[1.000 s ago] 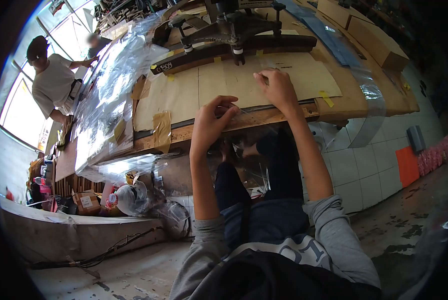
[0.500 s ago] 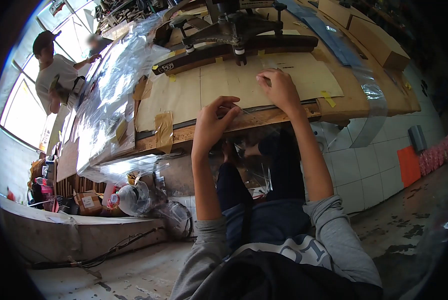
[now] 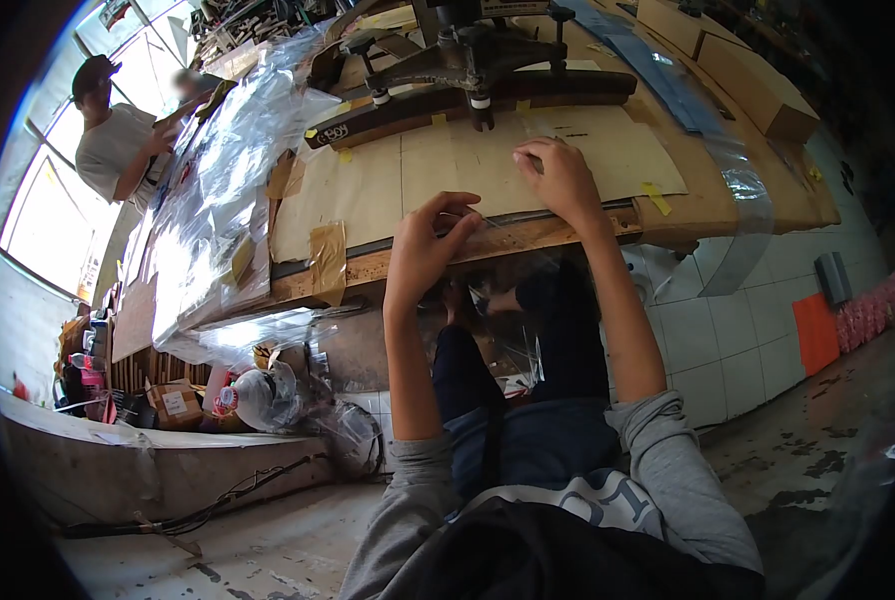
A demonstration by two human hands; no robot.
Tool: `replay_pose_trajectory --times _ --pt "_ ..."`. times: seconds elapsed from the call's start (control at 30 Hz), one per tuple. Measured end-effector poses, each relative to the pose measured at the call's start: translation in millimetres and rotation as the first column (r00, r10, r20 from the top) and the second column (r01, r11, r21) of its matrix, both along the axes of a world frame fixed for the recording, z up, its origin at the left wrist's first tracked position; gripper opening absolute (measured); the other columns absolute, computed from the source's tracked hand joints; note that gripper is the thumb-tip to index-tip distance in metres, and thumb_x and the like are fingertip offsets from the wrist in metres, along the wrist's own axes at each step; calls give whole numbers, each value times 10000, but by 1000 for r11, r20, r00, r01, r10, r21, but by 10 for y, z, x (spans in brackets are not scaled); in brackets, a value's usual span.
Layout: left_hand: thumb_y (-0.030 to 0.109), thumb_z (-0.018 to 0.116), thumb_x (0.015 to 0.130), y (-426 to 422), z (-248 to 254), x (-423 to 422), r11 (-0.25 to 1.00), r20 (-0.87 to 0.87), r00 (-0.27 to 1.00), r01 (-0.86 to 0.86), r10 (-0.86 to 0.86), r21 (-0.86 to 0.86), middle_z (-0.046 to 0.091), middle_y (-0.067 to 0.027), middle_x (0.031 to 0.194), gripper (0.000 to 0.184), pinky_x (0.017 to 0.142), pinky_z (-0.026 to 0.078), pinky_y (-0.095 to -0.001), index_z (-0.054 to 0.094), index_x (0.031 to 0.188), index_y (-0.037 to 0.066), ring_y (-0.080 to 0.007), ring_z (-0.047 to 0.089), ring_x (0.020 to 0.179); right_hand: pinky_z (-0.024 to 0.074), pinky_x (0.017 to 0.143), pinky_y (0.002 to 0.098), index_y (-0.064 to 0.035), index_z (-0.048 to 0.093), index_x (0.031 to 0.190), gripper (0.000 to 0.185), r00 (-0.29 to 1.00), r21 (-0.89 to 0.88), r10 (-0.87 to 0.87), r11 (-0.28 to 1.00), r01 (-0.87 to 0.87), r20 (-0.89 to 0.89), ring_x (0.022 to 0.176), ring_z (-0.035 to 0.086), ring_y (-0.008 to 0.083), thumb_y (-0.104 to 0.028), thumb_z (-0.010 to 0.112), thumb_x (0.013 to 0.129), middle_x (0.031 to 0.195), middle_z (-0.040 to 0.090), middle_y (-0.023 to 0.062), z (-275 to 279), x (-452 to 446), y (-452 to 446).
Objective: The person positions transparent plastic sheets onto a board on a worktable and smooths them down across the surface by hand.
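Note:
My left hand [image 3: 430,245] is curled at the front edge of the workbench [image 3: 368,266], thumb close to the fingers. Something thin and clear shows by its fingertips, too faint to make out. Above the pale board [image 3: 348,200], my right hand [image 3: 558,180] has its thumb and fingers bent together; what it holds, if anything, is too small to tell. Beyond both hands a black metal clamp frame [image 3: 468,65] with a long dark bar [image 3: 398,122] spans the board. Brown tape [image 3: 328,262] covers the board's front left edge.
Clear plastic sheeting [image 3: 238,160] covers the bench's left part. Cardboard boxes [image 3: 753,85] and a blue strip [image 3: 638,55] lie at the right. A co-worker [image 3: 118,150] stands far left, another person behind. A large clear bottle [image 3: 258,400] sits below the bench.
The co-worker at the left has bent toward the bench and reached over it with a dark brownish item. Both my hands have stayed nearly still; the view has shifted slightly.

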State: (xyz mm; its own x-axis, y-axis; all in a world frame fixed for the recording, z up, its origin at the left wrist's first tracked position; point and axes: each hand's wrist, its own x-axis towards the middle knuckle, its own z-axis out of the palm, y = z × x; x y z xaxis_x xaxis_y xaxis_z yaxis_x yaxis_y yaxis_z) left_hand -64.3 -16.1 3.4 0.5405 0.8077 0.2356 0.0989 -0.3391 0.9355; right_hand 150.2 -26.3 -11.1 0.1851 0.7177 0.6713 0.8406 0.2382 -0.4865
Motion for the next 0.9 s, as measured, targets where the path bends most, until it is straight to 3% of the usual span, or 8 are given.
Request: replay_pose_trajectory --times 0.43,0.9 --pt "100 632 862 -16 48 -7 999 -57 998 -9 11 43 691 -85 904 237 690 513 -238 627 1070 -13 -134 673 848 497 770 385 -12 682 846 176 1000 -5 2 1000 -2 -3 829 630 311 -172 611 831 882 668 128 -4 8 4" --pt "90 636 860 -32 39 3 1000 -4 1000 -5 5 26 683 -77 908 232 667 522 -238 629 1067 -15 -129 670 833 497 765 388 -12 681 837 184 1000 -10 1 1000 -1 -14 822 629 312 -181 609 832 883 668 124 -2 2 -3"
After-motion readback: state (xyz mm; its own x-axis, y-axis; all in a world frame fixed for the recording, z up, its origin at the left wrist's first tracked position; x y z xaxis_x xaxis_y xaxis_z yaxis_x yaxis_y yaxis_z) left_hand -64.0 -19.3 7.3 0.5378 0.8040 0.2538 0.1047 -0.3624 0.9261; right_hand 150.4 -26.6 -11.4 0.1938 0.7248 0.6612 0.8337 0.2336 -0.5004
